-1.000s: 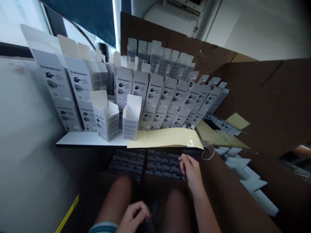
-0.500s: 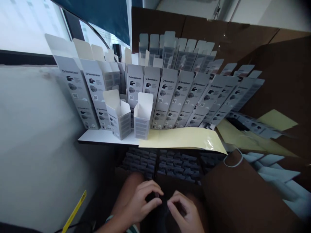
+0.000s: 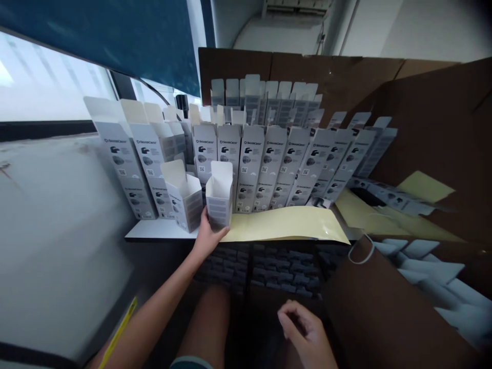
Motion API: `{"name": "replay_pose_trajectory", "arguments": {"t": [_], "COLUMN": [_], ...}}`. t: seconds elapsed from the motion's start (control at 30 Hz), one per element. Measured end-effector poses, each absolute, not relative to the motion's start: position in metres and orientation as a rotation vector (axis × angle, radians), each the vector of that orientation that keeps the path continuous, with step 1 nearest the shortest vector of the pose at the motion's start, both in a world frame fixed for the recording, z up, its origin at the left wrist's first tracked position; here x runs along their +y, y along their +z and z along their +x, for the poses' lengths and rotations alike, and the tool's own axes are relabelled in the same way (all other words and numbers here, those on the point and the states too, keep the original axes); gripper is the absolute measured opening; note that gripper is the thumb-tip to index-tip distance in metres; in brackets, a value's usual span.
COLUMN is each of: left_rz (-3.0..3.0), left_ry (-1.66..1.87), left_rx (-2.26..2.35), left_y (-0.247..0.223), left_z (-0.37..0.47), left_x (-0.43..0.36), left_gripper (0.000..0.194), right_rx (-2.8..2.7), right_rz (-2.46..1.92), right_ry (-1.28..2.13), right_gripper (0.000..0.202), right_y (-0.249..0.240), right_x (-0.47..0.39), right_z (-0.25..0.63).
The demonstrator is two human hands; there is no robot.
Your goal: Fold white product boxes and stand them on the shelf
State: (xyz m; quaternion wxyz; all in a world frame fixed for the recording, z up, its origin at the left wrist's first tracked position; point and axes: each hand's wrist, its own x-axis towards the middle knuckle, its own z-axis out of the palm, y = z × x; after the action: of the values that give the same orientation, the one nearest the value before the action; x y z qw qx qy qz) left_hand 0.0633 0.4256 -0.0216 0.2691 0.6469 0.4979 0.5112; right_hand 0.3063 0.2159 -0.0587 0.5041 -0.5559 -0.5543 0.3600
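Note:
My left hand (image 3: 208, 234) reaches to the shelf edge and grips the lower part of a small open carton (image 3: 220, 197), fingers at its left side and thumb at the front. The carton stands upright, its top flap raised. Just left of it stands another open carton (image 3: 185, 200). My right hand (image 3: 305, 328) hangs low above my lap, fingers curled toward the thumb; whatever is in it, if anything, is hidden. To the right of the gripped carton, a yellow backing sheet (image 3: 284, 224) lies along the front of the shelf.
Stacked rows of printed cartons (image 3: 251, 169) fill the shelf (image 3: 154, 229) behind. Beneath it are boxes packed with dark items (image 3: 284, 266). A brown cardboard box (image 3: 384, 307) with pale flaps beside it stands at right. A yellow strip (image 3: 119, 333) is at lower left.
My left hand has moved from above my lap forward to the shelf and taken hold of the right-hand front carton. The right hand stays low, fingers still curled. The view has tilted up.

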Motion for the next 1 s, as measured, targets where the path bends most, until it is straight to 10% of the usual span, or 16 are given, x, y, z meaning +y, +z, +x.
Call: {"name": "replay_pose_trajectory", "arguments": {"t": [1.0], "left_rz": [1.836], "left_ry": [1.261], "left_rx": [1.279], "left_y": [-0.023], "left_z": [0.059], "left_x": [0.468], "left_gripper": [0.098], "right_rx": [-1.258], "right_rz": [-1.228], "right_ry": [1.089], "right_gripper": [0.041], "right_y": [-0.055], "right_x": [0.210], "right_z": [0.363]}}
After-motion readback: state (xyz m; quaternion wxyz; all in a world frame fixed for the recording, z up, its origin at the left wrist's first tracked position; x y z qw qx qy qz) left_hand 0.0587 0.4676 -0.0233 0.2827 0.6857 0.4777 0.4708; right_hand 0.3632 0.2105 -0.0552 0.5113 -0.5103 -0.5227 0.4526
